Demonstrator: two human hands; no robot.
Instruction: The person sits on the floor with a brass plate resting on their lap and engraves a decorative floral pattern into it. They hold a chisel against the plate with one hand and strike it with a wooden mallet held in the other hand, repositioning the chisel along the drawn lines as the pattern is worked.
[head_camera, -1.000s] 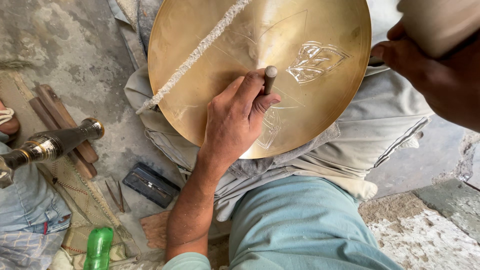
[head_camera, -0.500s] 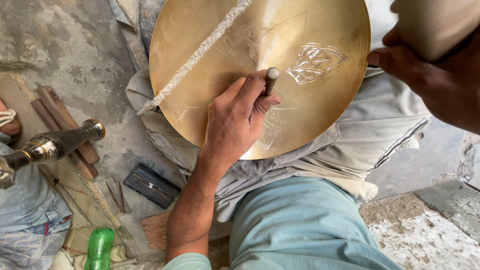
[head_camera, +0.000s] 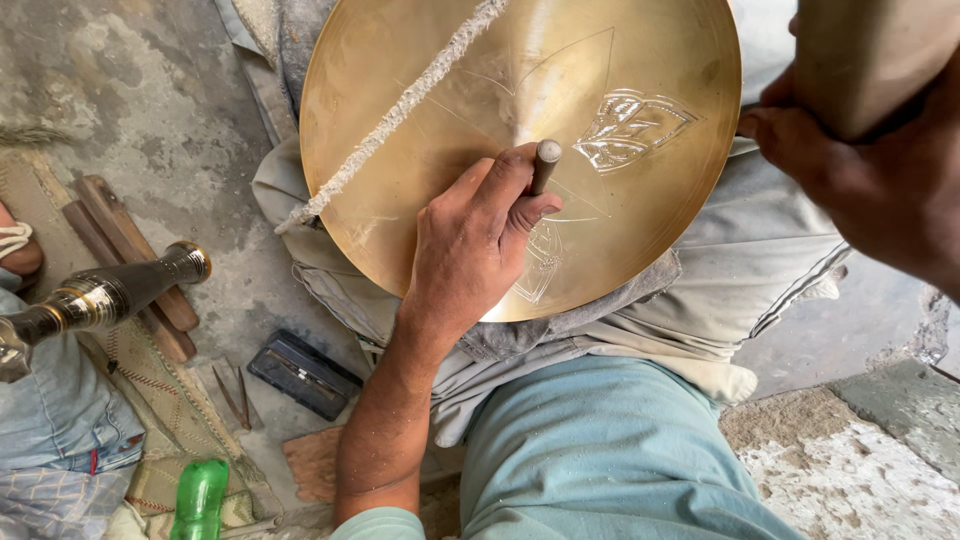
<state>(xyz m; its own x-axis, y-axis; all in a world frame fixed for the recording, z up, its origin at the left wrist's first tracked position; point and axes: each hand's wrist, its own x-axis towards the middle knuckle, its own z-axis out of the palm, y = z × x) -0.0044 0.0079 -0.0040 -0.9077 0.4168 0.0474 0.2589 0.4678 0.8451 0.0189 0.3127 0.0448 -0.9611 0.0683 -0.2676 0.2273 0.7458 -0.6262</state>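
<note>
Rough grey concrete floor spreads under us, and over our lap lies a pale folded cloth bearing a round brass disc that faces up toward us, with leaf outlines engraved on it. Our left hand rests on the lower middle of the disc, fingers curled tight around a short metal punch; its long axis stands nearly upright, blunt top toward us and tilted slightly up-right, its tip hidden beneath our fingers. Our right hand hangs at the upper right, beyond the disc's rim, wrapped around a thick pale wooden mallet that runs out of frame. A frayed white cord crosses the disc diagonally from the top down to its left edge. On the floor at left we see a dark metal vessel neck, a small black case and a green bottle.
</note>
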